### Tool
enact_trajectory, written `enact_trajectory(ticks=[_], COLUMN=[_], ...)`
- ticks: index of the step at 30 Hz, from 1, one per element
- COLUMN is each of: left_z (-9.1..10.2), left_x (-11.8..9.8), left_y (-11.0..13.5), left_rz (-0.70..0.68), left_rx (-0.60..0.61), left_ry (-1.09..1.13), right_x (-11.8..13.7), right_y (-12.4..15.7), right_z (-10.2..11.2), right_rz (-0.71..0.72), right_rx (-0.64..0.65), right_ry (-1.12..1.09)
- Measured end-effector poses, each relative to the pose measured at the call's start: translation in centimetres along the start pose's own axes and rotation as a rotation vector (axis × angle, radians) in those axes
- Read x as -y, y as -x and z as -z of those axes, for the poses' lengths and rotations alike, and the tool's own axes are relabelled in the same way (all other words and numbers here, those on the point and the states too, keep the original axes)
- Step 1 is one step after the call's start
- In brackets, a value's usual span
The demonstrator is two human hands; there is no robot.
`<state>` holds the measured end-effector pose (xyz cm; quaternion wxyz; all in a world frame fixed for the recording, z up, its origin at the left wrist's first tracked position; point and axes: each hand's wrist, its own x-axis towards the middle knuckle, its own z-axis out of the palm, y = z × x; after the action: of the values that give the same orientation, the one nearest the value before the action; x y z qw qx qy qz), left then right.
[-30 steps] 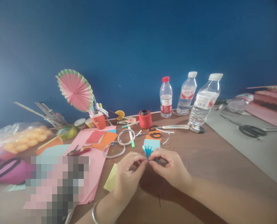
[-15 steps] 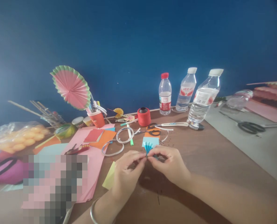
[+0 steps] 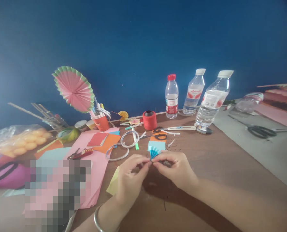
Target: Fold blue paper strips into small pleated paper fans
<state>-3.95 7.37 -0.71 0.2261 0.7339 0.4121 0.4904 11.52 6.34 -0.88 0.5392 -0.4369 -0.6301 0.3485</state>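
Note:
Between my two hands is a small pleated blue paper fan (image 3: pixel 154 151), its folds spread upward and its narrow base pinched by the fingertips. My left hand (image 3: pixel 133 172) grips that base from the left, thumb and fingers closed. From the right, my right hand (image 3: pixel 173 166) pinches the same fan, its fingertips almost touching the left ones. Just behind the fan lies a light blue paper square (image 3: pixel 159 145) on an orange piece, with black-handled scissors (image 3: pixel 160 136) across it. Yellow paper (image 3: pixel 113 183) sits beside my left hand, partly hidden.
Behind are a red thread spool (image 3: pixel 149 120), a utility knife (image 3: pixel 181 128), water bottles (image 3: pixel 171 103) and coiled white tubing (image 3: pixel 129 138). Leftward, pink sheets (image 3: pixel 101 167) carry pliers (image 3: pixel 80 154). A red paper cup (image 3: pixel 100 123) holds a large pink fan (image 3: pixel 73 90). More scissors (image 3: pixel 261 131) lie right.
Both hands keep their pinch on the blue fan, with only a slight shift of the fingers at its base. The view has moved very slightly; other things stay put.

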Motion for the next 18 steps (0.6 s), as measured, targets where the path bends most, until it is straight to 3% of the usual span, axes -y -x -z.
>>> enact_trajectory(ticks=[18], left_z=[0.5], left_x=[-0.11], left_y=[0.12], left_rz=[-0.112], left_rx=[-0.017], left_ry=[-0.163], right_x=[0.36], right_y=[-0.49], right_z=[0.54], right_rz=[0.024], right_rx=[0.198], right_ry=[-0.014])
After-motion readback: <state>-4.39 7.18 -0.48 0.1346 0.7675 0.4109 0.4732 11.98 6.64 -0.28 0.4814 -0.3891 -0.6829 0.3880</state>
